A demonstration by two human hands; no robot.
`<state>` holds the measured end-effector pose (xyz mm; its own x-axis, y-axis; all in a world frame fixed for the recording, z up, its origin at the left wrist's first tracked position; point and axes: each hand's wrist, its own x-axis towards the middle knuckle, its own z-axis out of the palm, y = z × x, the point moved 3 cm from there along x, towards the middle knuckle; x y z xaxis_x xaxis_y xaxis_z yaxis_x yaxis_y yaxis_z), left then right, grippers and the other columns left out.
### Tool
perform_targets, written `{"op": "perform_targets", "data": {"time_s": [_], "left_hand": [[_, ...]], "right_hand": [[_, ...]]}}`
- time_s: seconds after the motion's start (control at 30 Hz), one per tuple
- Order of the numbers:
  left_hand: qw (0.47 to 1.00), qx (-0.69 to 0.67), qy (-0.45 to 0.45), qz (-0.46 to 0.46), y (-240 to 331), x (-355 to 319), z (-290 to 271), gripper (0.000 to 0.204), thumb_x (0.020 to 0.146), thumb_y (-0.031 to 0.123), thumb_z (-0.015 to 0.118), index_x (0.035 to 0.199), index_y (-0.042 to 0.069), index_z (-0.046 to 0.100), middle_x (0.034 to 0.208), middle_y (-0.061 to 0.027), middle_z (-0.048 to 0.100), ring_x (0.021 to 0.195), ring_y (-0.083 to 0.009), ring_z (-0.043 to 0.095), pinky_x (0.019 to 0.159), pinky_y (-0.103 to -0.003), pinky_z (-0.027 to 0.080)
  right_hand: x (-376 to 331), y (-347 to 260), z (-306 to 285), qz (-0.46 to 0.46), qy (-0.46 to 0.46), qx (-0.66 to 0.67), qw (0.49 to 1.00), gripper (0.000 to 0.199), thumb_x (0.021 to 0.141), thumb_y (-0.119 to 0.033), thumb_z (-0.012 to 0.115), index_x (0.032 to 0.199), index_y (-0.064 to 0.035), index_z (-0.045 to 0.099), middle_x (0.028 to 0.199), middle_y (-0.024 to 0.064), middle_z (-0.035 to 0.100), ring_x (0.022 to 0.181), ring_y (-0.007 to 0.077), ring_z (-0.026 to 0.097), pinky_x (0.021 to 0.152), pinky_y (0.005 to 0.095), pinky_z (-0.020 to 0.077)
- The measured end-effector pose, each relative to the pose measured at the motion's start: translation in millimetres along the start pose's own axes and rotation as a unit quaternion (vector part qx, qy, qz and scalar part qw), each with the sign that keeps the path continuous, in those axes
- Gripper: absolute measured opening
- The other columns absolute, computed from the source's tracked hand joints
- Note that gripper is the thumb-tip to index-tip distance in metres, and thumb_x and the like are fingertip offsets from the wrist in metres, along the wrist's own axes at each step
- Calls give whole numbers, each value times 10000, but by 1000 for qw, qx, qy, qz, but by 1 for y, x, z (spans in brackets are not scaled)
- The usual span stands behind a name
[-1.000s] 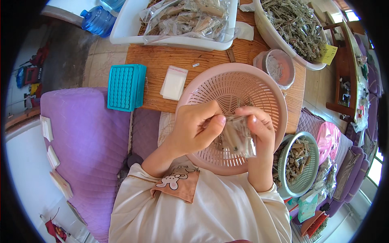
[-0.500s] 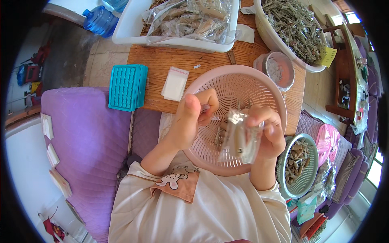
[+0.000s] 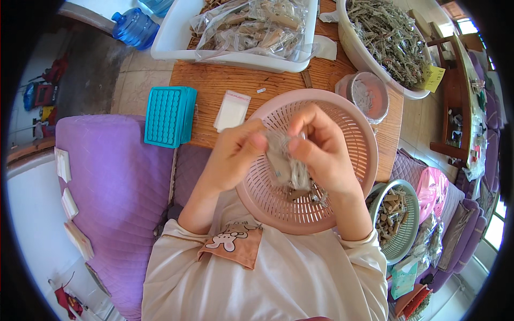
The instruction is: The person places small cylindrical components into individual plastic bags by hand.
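Note:
My left hand (image 3: 235,152) pinches one side of a small clear plastic bag (image 3: 282,165) with tan, stick-like pieces inside. At its upper right edge, the fingers of my right hand (image 3: 324,152) are closed on the same bag. Both hands hold it over a pink perforated basket (image 3: 360,125). Low in the basket lie some brown pieces and bits of clear wrapping, partly hidden by the bag and my hands.
Teal trays (image 3: 170,115) and flat clear bags (image 3: 233,109) lie to the left. A white tub (image 3: 230,58) of bagged pieces stands behind. Rightward are a round container (image 3: 369,93), a basin (image 3: 348,40) of wrapped sprigs and a green basket (image 3: 412,224) of brown chunks.
My left hand has moved onto the bag, which my right hand held alone before. The bag has shifted up and left, and my right hand has risen with it.

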<state>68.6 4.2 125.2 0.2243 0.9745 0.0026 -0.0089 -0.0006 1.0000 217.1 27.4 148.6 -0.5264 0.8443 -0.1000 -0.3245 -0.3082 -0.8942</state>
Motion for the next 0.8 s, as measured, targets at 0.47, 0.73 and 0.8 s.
{"op": "perform_targets", "data": {"time_s": [0.47,0.73,0.8], "left_hand": [[879,375,284,-81,-100,3,-73,232,822,252,551,921,43,547,673,-80,554,617,-211,550,568,-315,436],[847,417,217,-248,-124,16,-79,242,694,235,667,797,43,563,806,-114,572,741,-289,569,619,-392,448],[843,438,219,-222,-123,18,-80,214,698,221,661,780,46,566,792,-110,576,732,-289,571,620,-389,450]], "right_hand": [[31,-15,-28,34,-19,-130,991,316,866,-90,472,1174,-21,450,1078,95,552,980,157,536,830,278,427],[-9,13,-61,195,-11,-499,844,191,795,-81,534,970,-27,587,987,107,582,856,171,575,727,280,461],[-21,26,-67,194,-29,-618,761,189,728,-109,604,904,-43,610,931,114,572,830,226,577,702,326,469]]}}
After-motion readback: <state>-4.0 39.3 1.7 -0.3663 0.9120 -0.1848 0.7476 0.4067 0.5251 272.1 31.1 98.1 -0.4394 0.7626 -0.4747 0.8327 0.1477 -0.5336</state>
